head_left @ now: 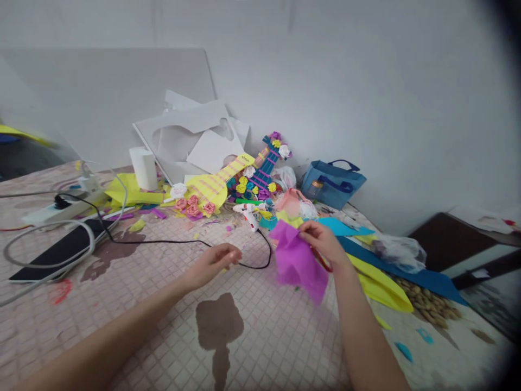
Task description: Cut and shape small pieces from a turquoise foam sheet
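A sheet of purple crepe paper (301, 263) hangs from the pinched fingers of my right hand (323, 244). Under that hand, a red curved edge (322, 260) shows beside the sheet; I cannot make out what it belongs to. My left hand (214, 264) hovers over the table, apart from the paper, its fingers loosely bent with nothing visible in them. Its fingertips are near the black cord of a white glue gun (247, 216), which lies beyond both hands. Behind the glue gun is a yellow guitar-shaped craft (209, 185) with paper roses.
A blue guitar-shaped craft (264, 169), white board offcuts (191, 122) and a blue bag (334, 184) stand along the wall. At left are a paper roll (144, 169), power strip (57, 210) and cables. Yellow paper (382, 285) and peanut-like pods (431, 304) lie at right.
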`<state>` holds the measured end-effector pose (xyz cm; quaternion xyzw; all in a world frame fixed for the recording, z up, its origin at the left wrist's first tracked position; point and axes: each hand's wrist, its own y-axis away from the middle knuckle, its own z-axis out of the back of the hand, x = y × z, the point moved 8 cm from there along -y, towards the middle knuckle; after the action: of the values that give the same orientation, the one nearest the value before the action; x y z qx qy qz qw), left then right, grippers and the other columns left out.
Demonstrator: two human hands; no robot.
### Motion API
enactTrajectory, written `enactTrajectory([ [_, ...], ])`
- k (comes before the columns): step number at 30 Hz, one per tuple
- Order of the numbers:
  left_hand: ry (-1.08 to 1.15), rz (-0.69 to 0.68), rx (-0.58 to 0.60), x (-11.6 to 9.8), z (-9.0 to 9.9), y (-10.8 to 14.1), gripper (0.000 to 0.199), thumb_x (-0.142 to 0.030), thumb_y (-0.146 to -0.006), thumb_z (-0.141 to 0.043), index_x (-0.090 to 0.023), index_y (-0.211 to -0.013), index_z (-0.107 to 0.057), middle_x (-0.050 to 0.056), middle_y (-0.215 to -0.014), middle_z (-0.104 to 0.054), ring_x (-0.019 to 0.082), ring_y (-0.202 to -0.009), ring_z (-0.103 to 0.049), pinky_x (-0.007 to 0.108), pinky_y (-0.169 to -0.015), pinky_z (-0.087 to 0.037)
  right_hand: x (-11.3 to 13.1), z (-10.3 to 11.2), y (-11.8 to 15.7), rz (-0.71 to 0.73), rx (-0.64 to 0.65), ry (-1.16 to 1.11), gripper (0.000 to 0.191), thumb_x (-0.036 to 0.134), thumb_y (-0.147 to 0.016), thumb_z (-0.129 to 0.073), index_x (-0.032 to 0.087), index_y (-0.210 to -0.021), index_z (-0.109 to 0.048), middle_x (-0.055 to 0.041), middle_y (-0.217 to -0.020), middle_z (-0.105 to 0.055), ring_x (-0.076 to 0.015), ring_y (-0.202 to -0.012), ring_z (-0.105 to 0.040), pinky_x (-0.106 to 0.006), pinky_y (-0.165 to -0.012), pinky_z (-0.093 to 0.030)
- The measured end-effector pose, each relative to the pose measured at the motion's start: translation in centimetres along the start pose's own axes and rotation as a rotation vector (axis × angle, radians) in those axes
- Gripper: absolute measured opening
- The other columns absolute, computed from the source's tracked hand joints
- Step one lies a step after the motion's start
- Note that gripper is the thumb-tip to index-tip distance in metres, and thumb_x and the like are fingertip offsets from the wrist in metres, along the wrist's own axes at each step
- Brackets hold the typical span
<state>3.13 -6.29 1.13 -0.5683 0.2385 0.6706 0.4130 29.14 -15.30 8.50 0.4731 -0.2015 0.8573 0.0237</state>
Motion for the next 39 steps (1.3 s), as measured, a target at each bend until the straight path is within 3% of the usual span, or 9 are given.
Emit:
enactTrajectory([
  [2,0.292,0.132,0.046,1.0,-0.3,-0.2,0.063,-0.068,-0.085,-0.037,-0.013,-0.101,-0.061,0.015,-0.106,-0.066,0.022,-0.091,-0.063,0.034,-0.075,-0.049,1.5,-4.1,0.2,0.018,0.164,0.02,0.02,0.038,-0.079,-0.063,0.018,-0.079,-0.059,-0.0014,-0.076,-0.061,-0.0154,-0.07,-0.057,-0.027,-0.065,-0.044],
  [5,0.58,0.359,0.128,2.2,-1.5,0.1,0.079,-0.08,-0.077,-0.029,-0.012,-0.103,-0.061,0.016,-0.099,-0.068,0.024,-0.086,-0.065,0.036,-0.074,-0.049,3.7,-8.3,0.9,0.078,0.241,0.149,0.014,0.033,-0.083,-0.059,0.019,-0.081,-0.061,-0.002,-0.079,-0.062,-0.0153,-0.073,-0.057,-0.025,-0.064,-0.043],
  [9,0.627,0.464,0.085,2.7,-1.7,0.8,0.062,-0.069,-0.075,-0.055,-0.016,-0.108,-0.057,0.007,-0.088,-0.068,0.018,-0.076,-0.063,0.028,-0.066,-0.047,5.6,-11.6,2.1,0.175,0.396,0.203,0.009,0.029,-0.084,-0.06,0.021,-0.081,-0.063,-0.001,-0.085,-0.066,-0.0139,-0.075,-0.058,-0.026,-0.07,-0.043],
  [12,0.55,0.463,0.066,3.4,-1.5,1.0,0.053,-0.049,-0.071,-0.072,-0.018,-0.109,-0.052,0.003,-0.082,-0.066,0.014,-0.069,-0.062,0.025,-0.063,-0.044,5.1,-10.9,1.8,0.14,0.352,0.203,0.014,0.032,-0.086,-0.057,0.02,-0.084,-0.063,-0.0022,-0.085,-0.066,-0.0151,-0.077,-0.058,-0.025,-0.066,-0.042],
  [16,0.456,0.356,0.103,3.6,-1.2,0.7,0.063,-0.03,-0.062,-0.082,-0.017,-0.112,-0.047,0.003,-0.084,-0.067,0.012,-0.065,-0.059,0.025,-0.062,-0.042,2.8,-9.1,1.0,0.047,0.266,0.26,0.018,0.033,-0.087,-0.053,0.018,-0.082,-0.062,-0.0023,-0.079,-0.063,-0.0153,-0.072,-0.058,-0.024,-0.062,-0.042],
  [22,0.378,0.307,0.22,2.6,-1.8,0.8,0.052,-0.03,-0.069,-0.076,-0.017,-0.113,-0.052,0.002,-0.088,-0.064,0.011,-0.069,-0.056,0.023,-0.062,-0.04,-0.9,-9.1,0.8,-0.043,0.32,0.4,0.015,0.032,-0.082,-0.059,0.019,-0.088,-0.064,-0.0033,-0.083,-0.064,-0.0165,-0.075,-0.058,-0.027,-0.067,-0.042],
  [26,0.335,0.214,0.272,2.2,-2.6,0.7,0.04,-0.026,-0.066,-0.077,-0.015,-0.102,-0.061,0.004,-0.095,-0.063,0.013,-0.082,-0.057,0.025,-0.072,-0.041,-1.6,-10.4,1.0,-0.083,0.404,0.29,0.022,0.034,-0.079,-0.062,0.018,-0.094,-0.062,-0.003,-0.083,-0.063,-0.0163,-0.076,-0.058,-0.028,-0.069,-0.043],
  [32,0.319,0.179,0.156,3.1,-1.8,0.0,0.04,-0.025,-0.064,-0.078,-0.015,-0.099,-0.062,0.003,-0.087,-0.063,0.014,-0.082,-0.058,0.027,-0.074,-0.043,-1.1,-10.6,0.4,-0.046,0.36,0.168,0.017,0.034,-0.078,-0.062,0.018,-0.075,-0.057,0.0017,-0.069,-0.053,-0.0133,-0.065,-0.049,-0.025,-0.062,-0.038],
  [39,0.267,0.2,0.042,3.5,-0.2,-0.3,0.038,-0.029,-0.066,-0.075,-0.014,-0.099,-0.061,0.003,-0.083,-0.064,0.014,-0.077,-0.059,0.026,-0.071,-0.044,-2.4,-9.3,-0.3,-0.076,0.202,0.069,0.023,0.041,-0.08,-0.057,0.018,-0.075,-0.058,0.0002,-0.07,-0.058,-0.0151,-0.066,-0.053,-0.026,-0.063,-0.039],
])
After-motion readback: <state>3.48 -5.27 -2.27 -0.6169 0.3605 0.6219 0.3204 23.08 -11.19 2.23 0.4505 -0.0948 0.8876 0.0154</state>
